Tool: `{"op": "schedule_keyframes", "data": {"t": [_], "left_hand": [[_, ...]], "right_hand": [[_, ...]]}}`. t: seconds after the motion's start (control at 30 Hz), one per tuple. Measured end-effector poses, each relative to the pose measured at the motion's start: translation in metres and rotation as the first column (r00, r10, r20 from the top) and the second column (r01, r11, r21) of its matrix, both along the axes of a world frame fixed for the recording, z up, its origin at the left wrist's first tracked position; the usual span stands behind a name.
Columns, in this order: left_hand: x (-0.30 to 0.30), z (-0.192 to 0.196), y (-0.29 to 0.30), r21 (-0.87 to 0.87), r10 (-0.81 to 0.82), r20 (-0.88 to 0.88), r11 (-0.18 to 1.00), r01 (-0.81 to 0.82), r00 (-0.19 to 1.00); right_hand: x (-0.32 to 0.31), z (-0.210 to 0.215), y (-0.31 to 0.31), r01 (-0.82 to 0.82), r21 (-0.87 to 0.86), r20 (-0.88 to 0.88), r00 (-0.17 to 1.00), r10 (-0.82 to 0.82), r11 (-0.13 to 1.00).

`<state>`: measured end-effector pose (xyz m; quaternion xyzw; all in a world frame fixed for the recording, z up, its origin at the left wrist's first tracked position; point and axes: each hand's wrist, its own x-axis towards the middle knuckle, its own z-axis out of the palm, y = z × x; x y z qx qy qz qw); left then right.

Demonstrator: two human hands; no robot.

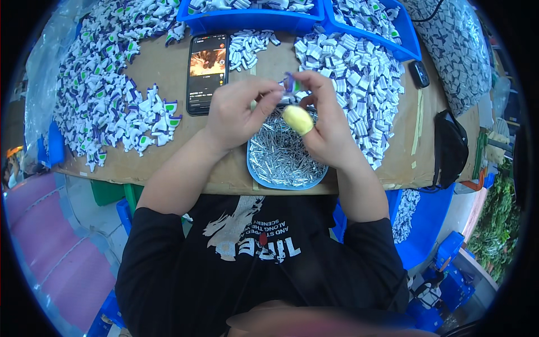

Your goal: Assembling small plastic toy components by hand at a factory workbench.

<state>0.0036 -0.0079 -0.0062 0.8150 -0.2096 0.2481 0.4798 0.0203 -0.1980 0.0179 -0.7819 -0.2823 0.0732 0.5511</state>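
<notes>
Over a blue tray (252, 173) of loose metal pins (281, 160), my two hands meet with their fingertips close together. A small white, purple and green plastic part (291, 84) shows between them. The fingers of my right hand (328, 126) are closed on this part, and a yellow wrap (297, 119) covers that thumb. My left hand (236, 109) is closed in a pinch beside the part; whatever its fingertips hold is too small to make out.
White plastic parts with purple and green (106, 101) heap on the left; white-and-purple pieces (353, 84) pile on the right. A phone (206, 73) lies behind my left hand. Blue bins (252, 21) line the back. A black pouch (451, 149) and dark key-fob-like object (418, 74) lie right.
</notes>
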Motion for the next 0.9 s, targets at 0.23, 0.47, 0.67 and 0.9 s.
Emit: {"op": "schedule_keyframes", "data": {"t": [0.23, 0.47, 0.67, 0.9], "left_hand": [[0.025, -0.014, 0.021, 0.506, 0.362, 0.065, 0.792, -0.343, 0.930], [0.027, -0.026, 0.024, 0.608, 0.415, -0.036, 0.731, -0.309, 0.909], [0.024, -0.023, 0.020, 0.612, 0.412, -0.059, 0.735, -0.293, 0.909], [0.025, -0.021, 0.019, 0.620, 0.358, -0.030, 0.739, -0.263, 0.933]], "right_hand": [[0.015, -0.008, -0.005, 0.285, 0.186, -0.002, 0.957, -0.290, 0.940], [0.018, -0.020, -0.003, 0.300, -0.145, 0.194, 0.943, -0.271, 0.943], [0.012, -0.008, 0.000, 0.254, -0.276, 0.286, 0.942, -0.173, 0.927], [0.010, -0.010, 0.001, 0.229, -0.355, 0.301, 0.946, -0.121, 0.906]]}}
